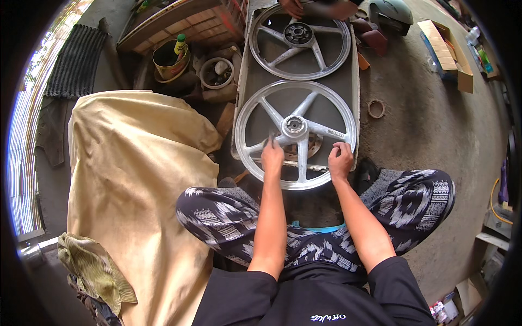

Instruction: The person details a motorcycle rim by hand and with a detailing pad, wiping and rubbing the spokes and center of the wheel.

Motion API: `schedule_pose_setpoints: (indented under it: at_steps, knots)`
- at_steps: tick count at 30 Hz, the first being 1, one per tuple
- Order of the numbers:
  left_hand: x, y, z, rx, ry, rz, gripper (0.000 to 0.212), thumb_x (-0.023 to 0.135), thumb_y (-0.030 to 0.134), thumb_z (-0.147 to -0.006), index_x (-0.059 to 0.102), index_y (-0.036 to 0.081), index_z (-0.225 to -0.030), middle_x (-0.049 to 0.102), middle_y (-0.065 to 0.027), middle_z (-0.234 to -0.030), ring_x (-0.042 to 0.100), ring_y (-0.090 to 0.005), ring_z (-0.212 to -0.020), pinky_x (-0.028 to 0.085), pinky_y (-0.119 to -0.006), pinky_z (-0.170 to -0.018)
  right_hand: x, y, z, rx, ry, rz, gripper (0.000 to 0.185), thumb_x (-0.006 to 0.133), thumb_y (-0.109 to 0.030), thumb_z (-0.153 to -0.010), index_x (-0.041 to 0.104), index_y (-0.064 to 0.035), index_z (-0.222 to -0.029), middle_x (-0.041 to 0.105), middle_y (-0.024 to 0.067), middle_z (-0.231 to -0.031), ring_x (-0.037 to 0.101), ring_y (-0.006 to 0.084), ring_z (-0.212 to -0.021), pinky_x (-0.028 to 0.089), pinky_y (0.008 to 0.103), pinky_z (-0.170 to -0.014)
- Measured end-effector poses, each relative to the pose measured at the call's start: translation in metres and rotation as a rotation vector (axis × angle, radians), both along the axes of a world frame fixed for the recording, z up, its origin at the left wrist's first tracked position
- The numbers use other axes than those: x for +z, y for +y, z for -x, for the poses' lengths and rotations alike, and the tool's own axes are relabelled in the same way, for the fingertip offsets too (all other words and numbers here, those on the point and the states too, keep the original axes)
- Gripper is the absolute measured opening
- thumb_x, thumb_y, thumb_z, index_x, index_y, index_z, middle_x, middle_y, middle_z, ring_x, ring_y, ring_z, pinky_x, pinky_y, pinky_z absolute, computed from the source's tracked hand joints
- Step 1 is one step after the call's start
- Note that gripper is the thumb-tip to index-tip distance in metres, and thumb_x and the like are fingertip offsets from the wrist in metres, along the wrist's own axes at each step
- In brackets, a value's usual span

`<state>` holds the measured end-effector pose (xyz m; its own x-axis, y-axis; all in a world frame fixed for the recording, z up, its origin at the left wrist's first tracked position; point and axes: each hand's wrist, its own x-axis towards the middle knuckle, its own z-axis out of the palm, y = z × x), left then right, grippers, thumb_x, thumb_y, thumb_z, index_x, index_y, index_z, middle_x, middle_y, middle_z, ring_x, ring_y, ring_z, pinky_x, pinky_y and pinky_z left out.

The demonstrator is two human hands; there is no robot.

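Observation:
A silvery five-spoke motorcycle wheel rim (302, 159) lies on a shallow tray (359, 93) before me, its near edge past the tray's end. My left hand (272, 157) is over the left part of the rim, beside a spoke; a small dark thing shows at its fingertips, too blurred to name. My right hand (341, 161) rests by the rim's lower right edge with curled fingers; whether it grips the rim is unclear. Beneath the spokes lies a brake disc (314, 146). A second wheel rim (319, 57) lies at the tray's far end, with another person's hands (293, 8) at it.
Left stand a cloth-covered object (138, 175), a bucket with a green-capped bottle (171, 65) and a white tub (217, 73). On the floor at right are a ring (376, 109), a helmet (390, 16) and an open cardboard box (446, 53).

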<state>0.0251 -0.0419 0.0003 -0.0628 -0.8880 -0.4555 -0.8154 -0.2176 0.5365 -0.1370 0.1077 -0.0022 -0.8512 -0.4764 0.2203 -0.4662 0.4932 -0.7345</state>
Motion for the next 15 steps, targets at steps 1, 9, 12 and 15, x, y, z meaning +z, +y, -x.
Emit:
schedule_pose_setpoints:
  at_steps: [1,9,12,15]
  knots:
    - [0.0,0.005,0.003,-0.079,-0.096,0.105,0.046,0.045,0.036,-0.099,0.058,0.015,-0.139,0.056,-0.0326,-0.123,0.051,-0.0459,-0.12,0.039,-0.053,-0.102,0.001,0.0,-0.001,-0.003,-0.002,-0.006,0.011,0.054,-0.003,-0.084,0.065,-0.0041,-0.084,0.065,0.0128,-0.087,0.064,0.0351,-0.082,0.051,0.0422,-0.074]
    - [0.001,-0.001,0.036,-0.05,0.004,0.319,0.044,0.051,0.037,-0.099,0.061,0.017,-0.136,0.047,-0.019,-0.132,0.044,-0.0352,-0.124,0.032,-0.056,-0.104,-0.002,0.002,0.001,-0.008,0.0,-0.01,0.011,0.054,-0.004,-0.084,0.065,-0.004,-0.084,0.065,0.0129,-0.088,0.064,0.0352,-0.081,0.051,0.0428,-0.073]
    - [-0.023,0.014,0.037,-0.129,0.035,0.418,0.044,0.053,0.034,-0.098,0.057,0.018,-0.14,0.041,-0.0167,-0.142,0.04,-0.0314,-0.133,0.025,-0.06,-0.108,0.003,-0.005,-0.004,0.015,0.001,-0.001,0.011,0.054,-0.004,-0.084,0.065,-0.0039,-0.084,0.065,0.013,-0.088,0.064,0.0351,-0.081,0.051,0.0426,-0.073]
    - [-0.018,0.048,0.045,-0.121,0.0,0.433,0.046,0.054,0.032,-0.098,0.055,0.019,-0.141,0.039,-0.0176,-0.144,0.037,-0.0328,-0.137,0.022,-0.063,-0.109,-0.002,0.003,0.002,0.002,0.015,-0.013,0.011,0.054,-0.004,-0.084,0.065,-0.0037,-0.084,0.065,0.0133,-0.087,0.064,0.035,-0.082,0.051,0.0426,-0.073]
